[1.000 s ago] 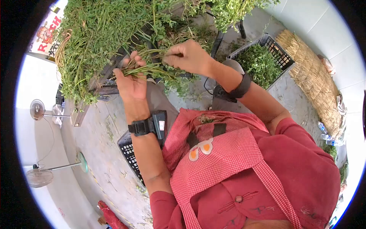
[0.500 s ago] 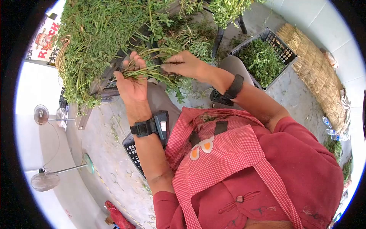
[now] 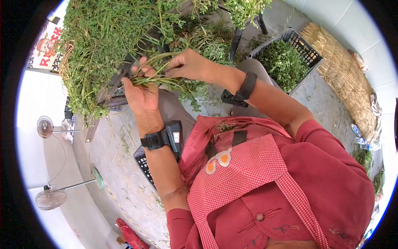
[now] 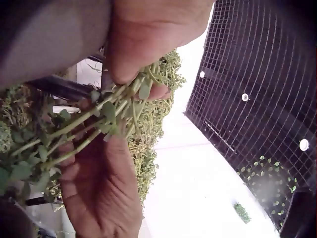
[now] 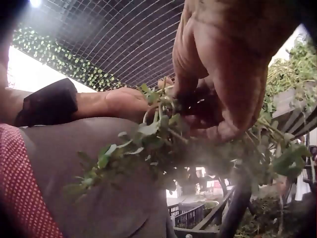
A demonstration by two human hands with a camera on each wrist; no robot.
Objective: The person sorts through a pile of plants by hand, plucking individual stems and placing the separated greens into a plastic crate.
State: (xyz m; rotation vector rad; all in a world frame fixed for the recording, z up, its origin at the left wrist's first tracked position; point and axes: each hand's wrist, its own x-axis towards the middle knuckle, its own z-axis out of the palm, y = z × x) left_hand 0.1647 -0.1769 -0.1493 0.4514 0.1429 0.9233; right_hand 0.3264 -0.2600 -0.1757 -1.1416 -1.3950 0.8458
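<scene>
In the head view my left hand (image 3: 143, 95) is palm up, its fingers curled around a small bunch of leafy green stems (image 3: 159, 79) lying across it. My right hand (image 3: 192, 66) comes in from the right, thumb and fingertips pinching some of these stems. The left wrist view shows the stems (image 4: 81, 119) running from under the left thumb down past the right hand (image 4: 101, 188). Leafy ends (image 5: 153, 129) hang below the right fingers in the right wrist view. A large heap of the same greens (image 3: 112, 37) lies just beyond both hands.
A black crate (image 3: 317, 60) of cut greens stands at the right, beside a rolled straw mat (image 3: 346, 91). Another black crate (image 3: 143, 166) shows under the left forearm. Two fans (image 3: 45, 126) stand at the left. Loose bits litter the floor (image 3: 120, 166).
My right hand has dipped toward the bunch, then shifted left and slightly up, closer to the left hand. The left hand keeps holding the stems almost in place.
</scene>
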